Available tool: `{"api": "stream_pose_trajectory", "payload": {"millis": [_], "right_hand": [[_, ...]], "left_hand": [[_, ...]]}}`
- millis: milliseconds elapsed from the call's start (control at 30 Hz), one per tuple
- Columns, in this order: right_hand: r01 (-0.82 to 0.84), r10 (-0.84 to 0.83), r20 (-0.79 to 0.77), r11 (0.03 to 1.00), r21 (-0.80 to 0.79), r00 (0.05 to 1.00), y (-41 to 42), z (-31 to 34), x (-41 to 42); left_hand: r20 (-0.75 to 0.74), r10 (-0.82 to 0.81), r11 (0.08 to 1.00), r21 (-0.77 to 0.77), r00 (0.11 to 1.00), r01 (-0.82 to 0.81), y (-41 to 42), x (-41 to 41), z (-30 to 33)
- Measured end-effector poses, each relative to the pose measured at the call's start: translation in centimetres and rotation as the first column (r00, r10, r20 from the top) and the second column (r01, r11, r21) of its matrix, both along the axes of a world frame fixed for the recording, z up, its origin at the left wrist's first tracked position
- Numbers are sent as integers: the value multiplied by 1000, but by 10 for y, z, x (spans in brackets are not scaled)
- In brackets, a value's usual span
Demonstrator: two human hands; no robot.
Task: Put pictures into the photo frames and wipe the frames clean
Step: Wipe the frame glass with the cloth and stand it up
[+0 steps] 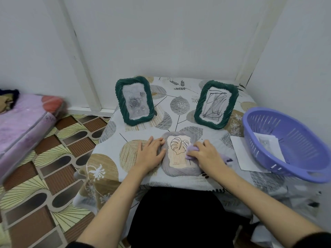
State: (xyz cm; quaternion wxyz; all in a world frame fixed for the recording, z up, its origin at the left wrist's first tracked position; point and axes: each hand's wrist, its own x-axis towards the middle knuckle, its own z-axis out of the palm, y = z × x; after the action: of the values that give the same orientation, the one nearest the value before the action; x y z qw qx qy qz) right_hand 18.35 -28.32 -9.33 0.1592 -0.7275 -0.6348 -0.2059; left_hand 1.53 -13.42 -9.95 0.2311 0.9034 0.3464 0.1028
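Grey frame [180,169] with a leaf picture lies flat at the worktop's [114,140] near edge. Her left hand [149,154] rests open, fingers straight, against its left side. Her right hand [206,154] curls round a lilac cloth [190,152] on the glass. Two green frames [134,101] [215,104] stand upright behind; a purple basket [286,140] sits right.

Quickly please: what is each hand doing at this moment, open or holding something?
Left hand: open, flat, steadying the grey frame.
Right hand: gripping the purple cloth on that frame.
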Motion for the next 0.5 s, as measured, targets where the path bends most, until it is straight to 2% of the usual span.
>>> {"api": "stream_pose_trajectory", "payload": {"millis": [67, 267, 333, 433, 500], "right_hand": [[10, -8, -47, 1000, 25, 999, 10, -8, -13], [-169, 168, -84, 986, -5, 982, -31, -10, -11], [-130, 128, -102, 991, -9, 986, -25, -8, -8], [17, -11, -197, 999, 29, 980, 2, -8, -22], [26, -11, -239, 998, 60, 971, 6, -14, -33]], "left_hand": [[1, 4, 1000, -3, 1000, -4, 1, 0, 0], [4, -2, 1000, -2, 1000, 2, 2, 0, -2], [1, -1, 1000, 4, 1000, 1, 2, 0, -2], [2, 5, 1000, 2, 1000, -5, 1, 0, -2], [10, 11, 1000, -1, 1000, -11, 1, 0, -3]]}}
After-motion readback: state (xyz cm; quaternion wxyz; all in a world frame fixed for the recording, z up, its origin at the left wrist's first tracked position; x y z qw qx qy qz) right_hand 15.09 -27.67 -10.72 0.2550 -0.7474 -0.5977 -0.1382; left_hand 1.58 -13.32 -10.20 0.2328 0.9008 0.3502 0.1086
